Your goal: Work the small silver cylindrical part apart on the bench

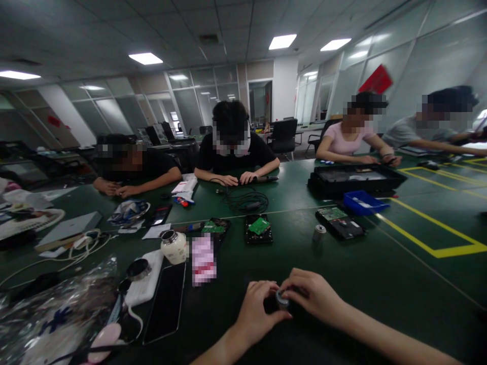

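Observation:
A small silvery metal cylinder, perhaps a motor, [282, 302] stands near the front edge of the green table, between my hands. My left hand [256, 309] curls round its left side, the thumb in front and the fingers behind. From the right, my right hand [314, 295] pinches at the cylinder's top rim. What the right fingertips do there is too small to make out. A second cylinder of the same look [319, 232] stands upright farther back. Beyond my hands lie a hard drive with a green circuit board [259, 229] and another drive [342, 222] to the right.
To my left lie a phone [164, 304], a cream bottle [174, 247], a white power strip [146, 284] and crumpled plastic [72, 309]. A black cable [247, 201], a blue tray [364, 203] and a black bin [355, 178] sit farther off. Several people sit across the table.

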